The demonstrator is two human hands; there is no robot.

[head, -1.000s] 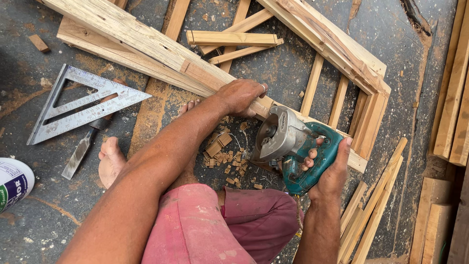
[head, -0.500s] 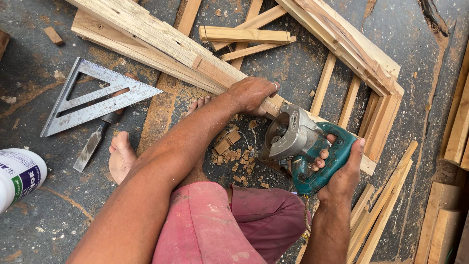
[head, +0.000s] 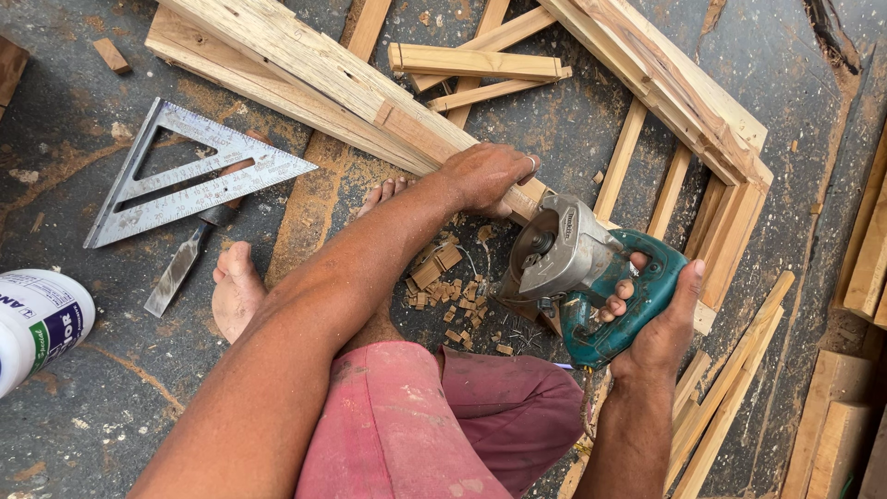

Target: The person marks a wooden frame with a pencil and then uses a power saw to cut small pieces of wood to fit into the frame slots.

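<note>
Lay slantwise over the dark floor [head: 573, 139], that long timber beam [head: 305, 74], stiff and weighty by the look, pinned near its cut end under the left hand [head: 490, 176] with fingers curled flat on it. Sat just beside that end, the teal circular saw [head: 591, 277], likely dense and nose-heavy, best taken by its rear handle, where the right hand [head: 661, 323] was wrapped tight
</note>
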